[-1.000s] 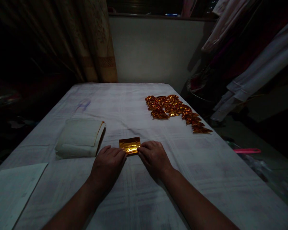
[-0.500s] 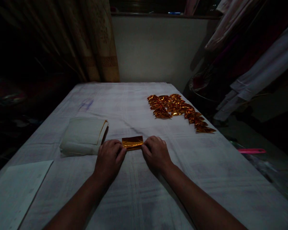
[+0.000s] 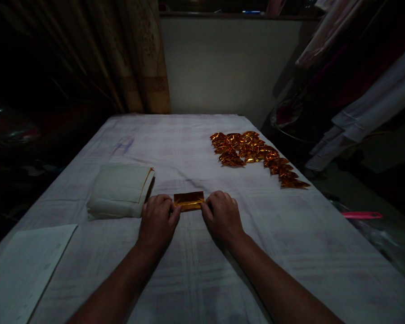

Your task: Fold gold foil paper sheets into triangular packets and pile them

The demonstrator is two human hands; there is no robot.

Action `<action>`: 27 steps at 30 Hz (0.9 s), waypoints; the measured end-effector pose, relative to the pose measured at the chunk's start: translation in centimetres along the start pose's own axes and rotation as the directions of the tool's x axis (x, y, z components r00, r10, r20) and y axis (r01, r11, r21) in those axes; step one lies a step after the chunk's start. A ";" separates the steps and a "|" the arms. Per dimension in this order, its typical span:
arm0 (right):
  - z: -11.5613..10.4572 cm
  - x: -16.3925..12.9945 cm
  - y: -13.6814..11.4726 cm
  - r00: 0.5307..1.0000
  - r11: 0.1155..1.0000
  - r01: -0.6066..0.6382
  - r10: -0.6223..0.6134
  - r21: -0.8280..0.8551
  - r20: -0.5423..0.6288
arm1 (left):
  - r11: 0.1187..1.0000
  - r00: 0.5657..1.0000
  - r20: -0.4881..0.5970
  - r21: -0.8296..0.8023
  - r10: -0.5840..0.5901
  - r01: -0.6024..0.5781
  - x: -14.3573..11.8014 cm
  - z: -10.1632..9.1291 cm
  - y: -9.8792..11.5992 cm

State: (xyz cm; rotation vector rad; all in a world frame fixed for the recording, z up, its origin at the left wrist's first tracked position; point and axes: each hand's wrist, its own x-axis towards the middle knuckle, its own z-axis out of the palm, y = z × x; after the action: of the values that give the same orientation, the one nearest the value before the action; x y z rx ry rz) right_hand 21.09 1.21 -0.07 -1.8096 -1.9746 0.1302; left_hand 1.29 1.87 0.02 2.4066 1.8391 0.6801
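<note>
Your two forearms come in from the near edge over the pale checked cloth (image 3: 202, 279) that covers the table. At your near left lies a flat white sheet (image 3: 30, 265), partly cut off by the edge of the view and well apart from your fingers.

Farther in, your left hand (image 3: 158, 220) pinches the left end of a gold foil piece (image 3: 189, 201), thumb toward you and fingers curled behind. Your right hand (image 3: 224, 218) pinches the right end in the same way. The foil sits between your hands, just past your thumb tips, low over the cloth; whether it touches the cloth you cannot tell from here. It is a short, wide strip with a bright crease running along it from side to side.

Just beyond your left knuckles and to their left is a thick, pale paper bundle (image 3: 118, 191), with a thin golden line near its right edge. Off the right side of the table you have a pink handle (image 3: 362, 215).

Farther out to the right, a cluster of shiny, pointed gold folded pieces (image 3: 253, 153) lies near the table's edge, well apart from your right hand. Behind the table are a patterned curtain (image 3: 151, 67) and a pale wall (image 3: 219, 67).
</note>
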 end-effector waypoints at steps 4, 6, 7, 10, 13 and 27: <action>0.0 0.0 -0.1 1.000 0.999 0.011 -0.011 -0.037 -0.003 | 1.000 0.999 -0.024 0.020 0.025 -0.024 0.0 0.1 0.0; 0.1 0.0 -0.1 1.000 0.999 0.020 -0.021 -0.045 -0.011 | 0.999 0.999 -0.026 0.028 0.030 -0.029 -0.1 0.1 0.0; 0.1 0.0 -0.1 1.000 0.999 0.023 -0.024 -0.048 -0.017 | 0.999 0.999 -0.026 0.031 0.031 -0.030 -0.1 0.1 0.0; 0.2 0.0 -0.1 0.999 0.998 0.025 -0.026 -0.058 -0.029 | 0.999 0.999 -0.030 0.032 0.034 -0.033 -0.1 0.1 0.1; 0.2 0.1 -0.3 1.000 0.996 0.025 -0.025 -0.081 -0.009 | 0.999 0.999 -0.028 0.033 0.030 -0.029 -0.1 0.0 0.1; 0.4 0.1 0.5 0.999 0.996 0.040 -0.042 0.074 0.022 | 0.999 0.999 -0.005 0.014 0.037 -0.037 -0.1 0.1 0.0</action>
State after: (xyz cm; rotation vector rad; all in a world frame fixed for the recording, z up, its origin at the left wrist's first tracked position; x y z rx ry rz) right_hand 21.36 1.44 -0.60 -1.7274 -1.9949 0.2092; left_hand 1.28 1.81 -0.16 2.4555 1.8118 0.6796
